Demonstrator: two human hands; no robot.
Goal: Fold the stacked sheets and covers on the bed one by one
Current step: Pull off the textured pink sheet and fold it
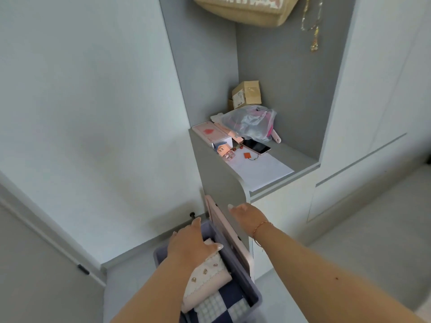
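A lavender plastic bin point(247, 284) stands on the floor by the wall and holds folded covers: a pink-and-cream one with small printed motifs point(210, 280) on top and a navy-and-white checked one point(224, 307) below. My left hand point(192, 241) lies flat over the far end of the bin, fingers straight, resting on the pink cover. My right hand point(247, 216) hovers open to the right, near the grey cabinet side, with a thin bracelet on the wrist. No bed is in view.
A pink flat panel point(224, 227) leans between the bin and the grey cabinet point(221, 183). The cabinet niche holds a phone point(256, 146), pink boxes point(210, 132), a plastic bag point(251, 122) and a cardboard box point(247, 93). A woven bag point(245, 10) hangs above.
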